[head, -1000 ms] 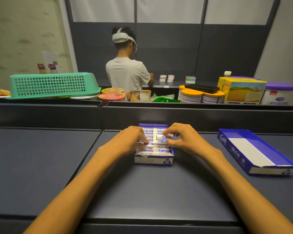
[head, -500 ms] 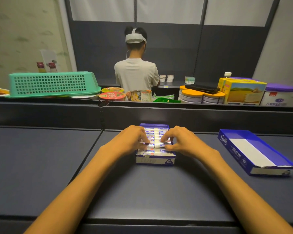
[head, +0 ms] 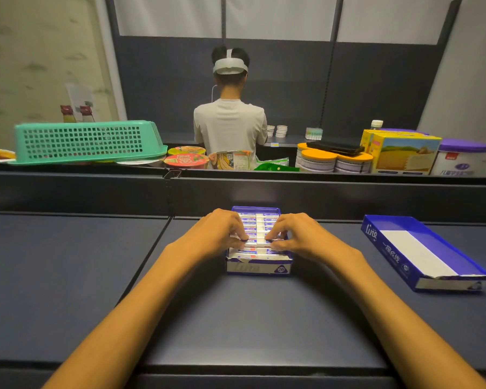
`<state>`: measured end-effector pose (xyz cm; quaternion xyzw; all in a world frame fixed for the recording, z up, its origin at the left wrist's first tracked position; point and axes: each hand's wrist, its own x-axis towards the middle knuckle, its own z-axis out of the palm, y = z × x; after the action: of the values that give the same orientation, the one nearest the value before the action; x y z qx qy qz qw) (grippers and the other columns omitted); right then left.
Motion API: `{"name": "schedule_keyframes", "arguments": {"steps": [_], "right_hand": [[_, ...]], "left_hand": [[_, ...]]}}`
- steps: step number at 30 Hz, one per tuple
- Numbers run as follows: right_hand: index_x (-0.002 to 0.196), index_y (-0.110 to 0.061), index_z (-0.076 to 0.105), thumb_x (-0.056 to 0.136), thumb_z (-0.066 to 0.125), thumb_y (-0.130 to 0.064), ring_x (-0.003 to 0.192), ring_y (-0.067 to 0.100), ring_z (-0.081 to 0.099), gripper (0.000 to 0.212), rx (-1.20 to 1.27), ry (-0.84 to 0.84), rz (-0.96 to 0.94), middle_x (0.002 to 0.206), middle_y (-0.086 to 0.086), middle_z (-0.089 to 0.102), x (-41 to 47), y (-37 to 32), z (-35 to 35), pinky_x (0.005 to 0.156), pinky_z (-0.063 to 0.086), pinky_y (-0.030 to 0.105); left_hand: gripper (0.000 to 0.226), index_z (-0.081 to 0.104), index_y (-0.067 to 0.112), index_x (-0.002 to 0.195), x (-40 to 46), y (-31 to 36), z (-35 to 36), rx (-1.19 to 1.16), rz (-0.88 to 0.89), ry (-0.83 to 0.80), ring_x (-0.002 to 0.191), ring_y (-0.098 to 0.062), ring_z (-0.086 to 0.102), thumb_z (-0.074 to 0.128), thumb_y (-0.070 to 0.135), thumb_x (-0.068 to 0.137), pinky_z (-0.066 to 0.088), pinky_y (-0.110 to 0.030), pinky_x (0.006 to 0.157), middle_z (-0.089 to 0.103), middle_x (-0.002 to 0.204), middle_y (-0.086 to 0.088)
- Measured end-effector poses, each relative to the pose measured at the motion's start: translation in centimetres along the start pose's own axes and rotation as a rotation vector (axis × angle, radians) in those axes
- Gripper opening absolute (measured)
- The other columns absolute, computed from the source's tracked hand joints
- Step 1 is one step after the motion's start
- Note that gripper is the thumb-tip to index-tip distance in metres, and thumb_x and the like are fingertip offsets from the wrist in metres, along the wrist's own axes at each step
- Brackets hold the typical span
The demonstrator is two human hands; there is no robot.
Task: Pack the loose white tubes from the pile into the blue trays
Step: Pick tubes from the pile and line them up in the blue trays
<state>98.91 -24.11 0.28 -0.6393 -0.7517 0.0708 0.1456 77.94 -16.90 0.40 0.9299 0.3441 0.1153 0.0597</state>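
Reaching forward over the dark table point(head: 236, 318), both forearms converge on a blue tray point(head: 257, 268) at centre. The tray is packed with white tubes point(head: 260, 224) lying crosswise in rows; its near end wall is torn along the top edge. Left hand point(head: 216, 234) comes in from 7 o'clock, fingers curled down, tips pinching the left end of one tube point(head: 257, 242) in a near row. Right hand point(head: 298, 237) comes in from 5 o'clock, fingers likewise curled, tips on the right end of the same tube. The two sets of fingertips sit close together but apart, with the tube between them.

At 3 o'clock of the filled tray, well apart from it: a second blue tray point(head: 376, 234), angled, with a white floor.

Beyond, past a dark partition point(head: 320, 197), at 11 o'clock: an overturned green basket point(head: 87, 141). At 12 o'clock: noodle cups point(head: 185, 160), then a person point(head: 230, 124) in a white shirt, back turned. At 1 o'clock: orange-lidded tins point(head: 320, 161), a yellow box point(head: 404, 155), a purple-lidded tub point(head: 460, 161).
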Motion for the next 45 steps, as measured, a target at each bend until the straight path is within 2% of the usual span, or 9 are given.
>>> {"name": "schedule_keyframes", "arguments": {"steps": [7,10,15,20,23,30,45], "right_hand": [[0.119,-0.024,0.065,0.087,0.069,-0.034,0.103,0.011,0.055,0.034,0.013,0.006,-0.004,0.124,-0.003,0.059,-0.2,-0.1,-0.1,0.066,0.045,0.016],[0.122,-0.025,0.061,0.087,0.068,-0.036,0.106,0.011,0.055,0.037,0.075,0.067,-0.004,0.126,-0.005,0.059,-0.8,-0.2,-0.4,0.082,0.052,0.027],[0.128,-0.028,0.054,0.090,0.064,-0.039,0.116,0.009,0.050,0.042,0.065,0.196,-0.022,0.130,-0.006,0.055,-1.1,-1.0,-1.1,0.094,0.048,0.033],[0.135,-0.028,0.048,0.092,0.060,-0.039,0.124,0.013,0.044,0.046,-0.014,0.181,-0.115,0.137,-0.005,0.049,-0.2,-4.1,-0.5,0.100,0.040,0.034],[0.139,-0.029,0.045,0.093,0.059,-0.040,0.130,0.015,0.040,0.049,-0.052,0.166,-0.188,0.142,-0.005,0.046,0.6,-7.4,0.7,0.106,0.034,0.034],[0.145,-0.024,0.036,0.093,0.055,-0.044,0.133,0.021,0.037,0.058,-0.247,0.092,-0.296,0.149,0.001,0.039,3.0,-16.1,4.5,0.105,0.032,0.036],[0.145,-0.023,0.037,0.093,0.056,-0.044,0.135,0.022,0.034,0.059,-0.204,0.061,-0.432,0.149,0.001,0.039,8.0,-44.1,14.0,0.108,0.033,0.040]], "left_hand": [[0.033,0.068,0.021,0.117,-0.1,0.3,0.1,0.006,-0.021,0.010,0.113,-0.013,0.054,0.070,0.030,0.086,0.050,-0.028,0.085,0.059,0.127,0.002],[0.041,0.063,0.022,0.124,-0.6,0.3,-0.3,-0.014,-0.074,0.074,0.115,-0.014,0.053,0.069,0.037,0.086,0.049,-0.032,0.090,0.057,0.128,0.003],[0.052,0.052,0.024,0.135,-2.7,-0.7,-1.7,0.002,-0.136,0.183,0.115,-0.012,0.051,0.064,0.043,0.089,0.046,-0.030,0.093,0.057,0.127,0.002],[0.059,0.042,0.025,0.143,-6.9,-3.1,-2.8,0.150,-0.277,0.171,0.126,-0.018,0.044,0.059,0.046,0.090,0.042,-0.035,0.100,0.050,0.136,0.000],[0.060,0.041,0.025,0.144,-10.3,-4.5,-3.5,0.215,-0.344,0.163,0.126,-0.020,0.041,0.056,0.049,0.091,0.042,-0.036,0.095,0.048,0.136,-0.001],[0.061,0.037,0.027,0.145,-18.8,-8.3,-5.4,0.301,-0.458,0.129,0.131,-0.022,0.036,0.049,0.055,0.092,0.036,-0.042,0.103,0.042,0.141,-0.001],[0.061,0.037,0.025,0.146,-43.6,-24.0,-12.6,0.327,-0.602,0.144,0.130,-0.022,0.037,0.046,0.055,0.093,0.037,-0.042,0.102,0.041,0.143,0.000]]}}
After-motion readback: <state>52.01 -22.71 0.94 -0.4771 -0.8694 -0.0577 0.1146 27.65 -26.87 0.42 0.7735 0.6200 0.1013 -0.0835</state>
